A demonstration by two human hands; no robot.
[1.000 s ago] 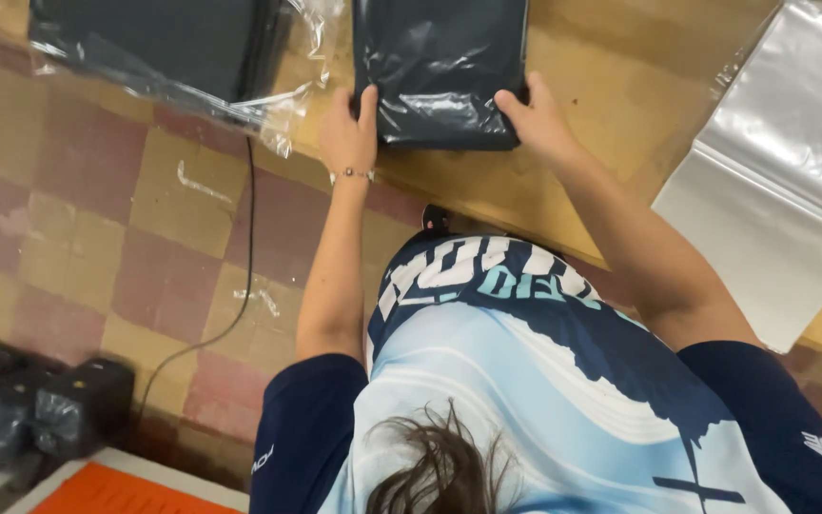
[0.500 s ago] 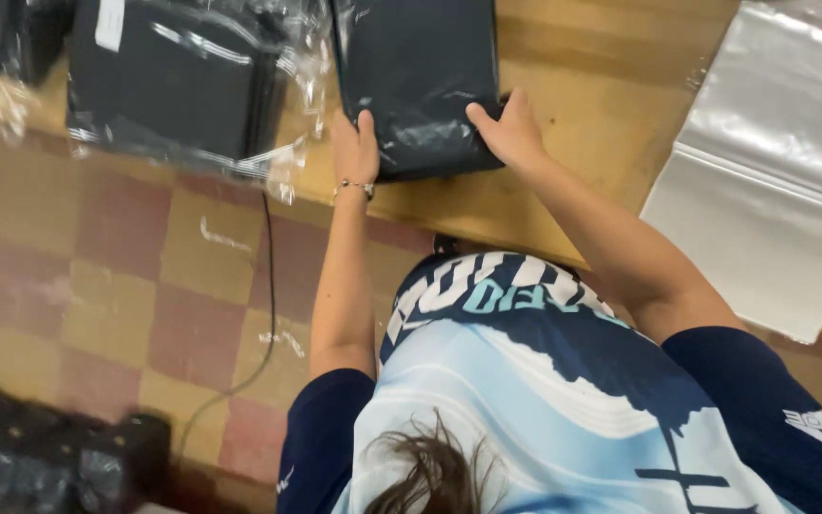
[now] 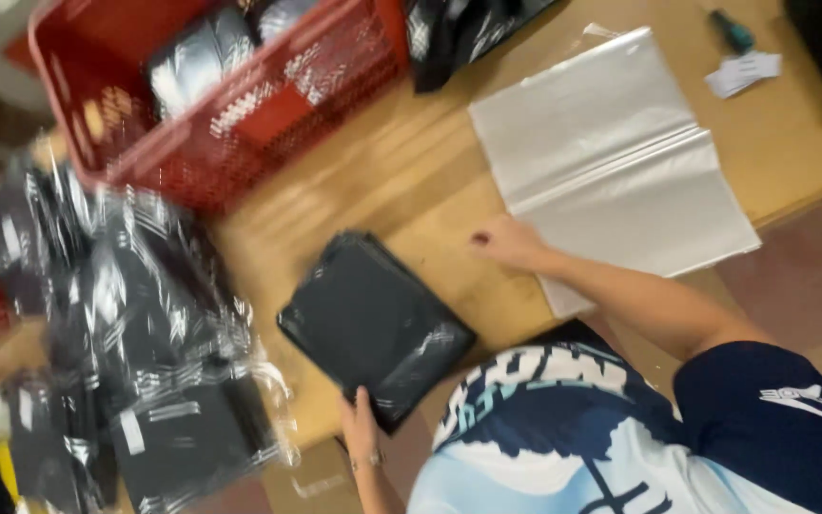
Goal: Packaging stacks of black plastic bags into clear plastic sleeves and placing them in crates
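A flat dark garment in a clear plastic bag (image 3: 373, 324) lies on the wooden table (image 3: 373, 195), turned at an angle. My left hand (image 3: 362, 426) holds its near corner at the table's edge. My right hand (image 3: 509, 242) rests on the bare wood just right of the bag, apart from it, fingers loosely curled and holding nothing. It lies beside a pile of clear flat plastic bags (image 3: 620, 167). The picture is blurred by motion.
A red plastic crate (image 3: 240, 114) with bagged dark items stands at the back left. A heap of bagged dark garments (image 3: 135, 333) fills the left side. Small paper tags (image 3: 744, 71) and a teal-handled tool (image 3: 733, 31) lie far right.
The view has swung to the right, showing the crate and clear bags. My right hand has let go of the bagged garment and moved right onto the table. The left hand keeps its hold.
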